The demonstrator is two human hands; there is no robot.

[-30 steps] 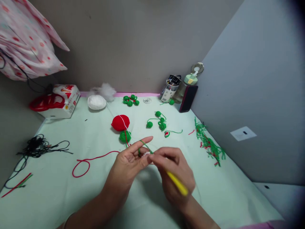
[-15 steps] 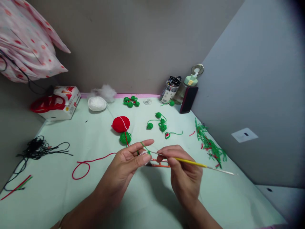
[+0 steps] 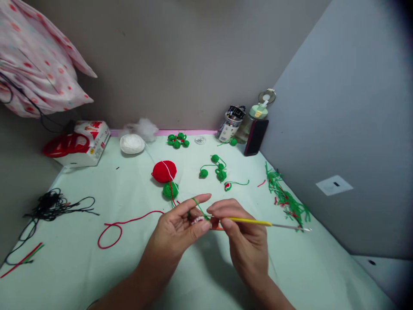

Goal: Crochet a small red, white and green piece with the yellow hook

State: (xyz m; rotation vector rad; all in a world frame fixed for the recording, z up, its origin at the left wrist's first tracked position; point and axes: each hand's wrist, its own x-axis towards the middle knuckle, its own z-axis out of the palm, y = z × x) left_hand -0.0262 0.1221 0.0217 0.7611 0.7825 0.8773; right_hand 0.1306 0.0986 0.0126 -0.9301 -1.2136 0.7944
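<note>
My left hand (image 3: 182, 226) pinches a small piece of crochet work (image 3: 198, 220), white and green, between thumb and fingers. Green yarn (image 3: 200, 206) runs from its raised forefinger down to the piece. In my right hand (image 3: 247, 234) is a crochet hook (image 3: 251, 221) with a yellow grip, held like a pen. The hook's working end meets the green stitches, partly covered by fingers. Behind the hands sit a red yarn ball (image 3: 164, 172) and a green yarn ball (image 3: 170, 190). Under the fingers an orange-handled tool (image 3: 218, 228) shows in part; its kind is hidden.
Small green crocheted balls (image 3: 221, 175) lie beyond the hands. Green and red yarn scraps (image 3: 287, 198) are heaped at right, black cord (image 3: 51, 204) at left. A white yarn ball (image 3: 132, 144), tissue box (image 3: 90, 142), pen cup (image 3: 229, 125), bottle (image 3: 247, 125) and phone (image 3: 256, 137) line the back.
My right hand has moved slightly left, closer to my left hand, and the hook reaches further into the piece. The whole view has shifted slightly.
</note>
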